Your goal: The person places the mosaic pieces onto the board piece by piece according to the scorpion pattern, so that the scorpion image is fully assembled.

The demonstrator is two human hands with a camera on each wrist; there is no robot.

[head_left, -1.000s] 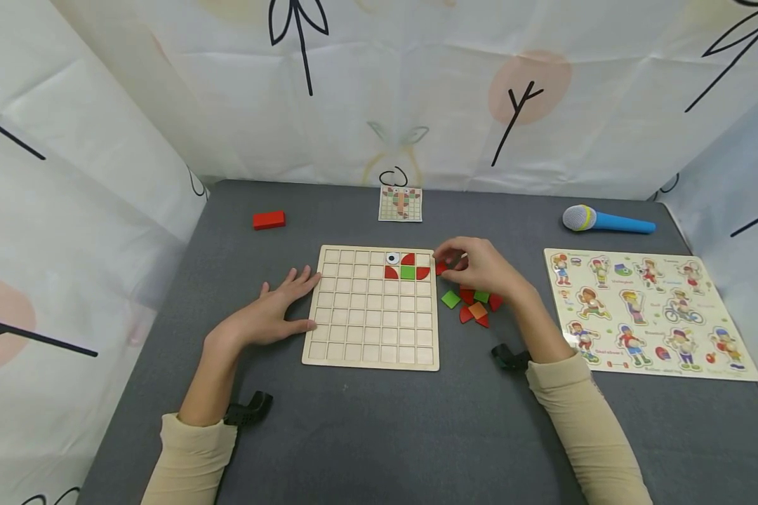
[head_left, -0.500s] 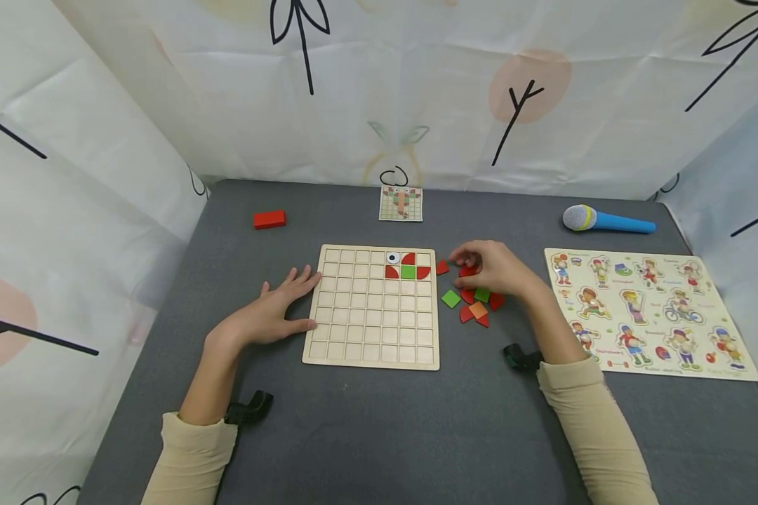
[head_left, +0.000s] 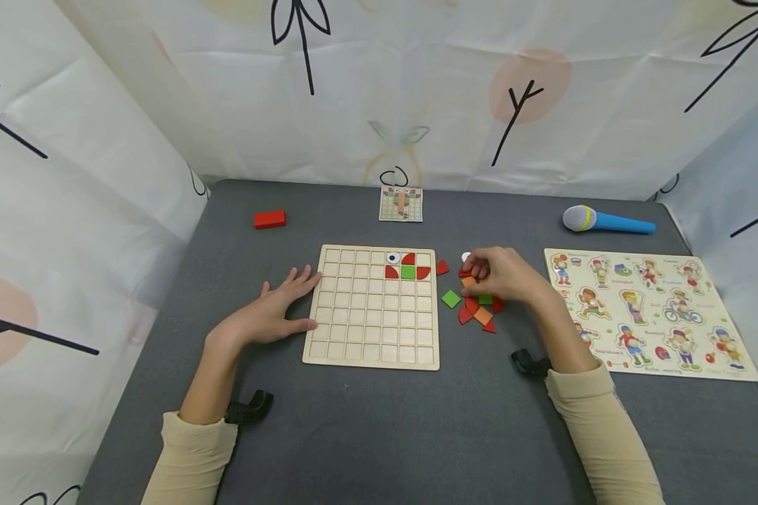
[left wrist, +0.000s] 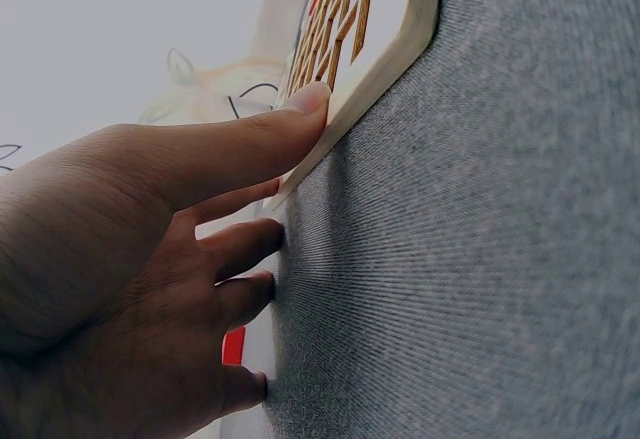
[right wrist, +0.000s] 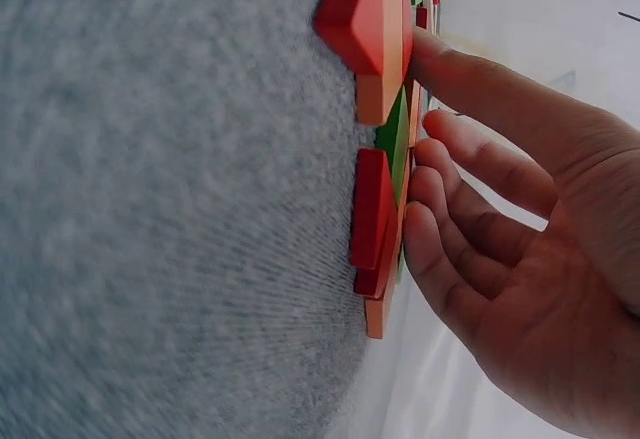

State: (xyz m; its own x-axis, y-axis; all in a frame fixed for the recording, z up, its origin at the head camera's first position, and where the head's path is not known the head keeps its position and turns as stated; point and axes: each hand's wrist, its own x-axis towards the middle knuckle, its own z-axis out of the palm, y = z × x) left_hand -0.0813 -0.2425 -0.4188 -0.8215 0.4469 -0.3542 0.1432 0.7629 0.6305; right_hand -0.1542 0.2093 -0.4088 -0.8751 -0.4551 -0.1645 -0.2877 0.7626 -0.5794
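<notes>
A pale wooden grid board (head_left: pixel 366 322) lies mid-table, with red and green pieces and a white eye piece in its upper right squares. Spread along its left side is my left hand (head_left: pixel 268 312); the left wrist view has the thumb (left wrist: pixel 290 119) resting on the board's rim. Right of the board, my right hand (head_left: pixel 505 275) is over a loose pile, fingers loosely bent and touching it. Red (right wrist: pixel 370 209), green (right wrist: pixel 394 144) and orange (head_left: pixel 483 317) pieces show there. A white round piece (head_left: pixel 466 257) peeks out at the fingertips. A red piece (head_left: pixel 443 267) lies beside the board.
A small pattern card (head_left: pixel 401 203) stands at the back. A red block (head_left: pixel 269 220) lies back left, a blue toy microphone (head_left: pixel 613 222) back right. A picture puzzle board (head_left: pixel 660 315) lies right of my right forearm. Printed cloth walls surround the table.
My right hand let go of the red piece beside the board and moved right over the pile. Pieces there have shifted, uncovering the white round one and another orange one. My left hand stayed put.
</notes>
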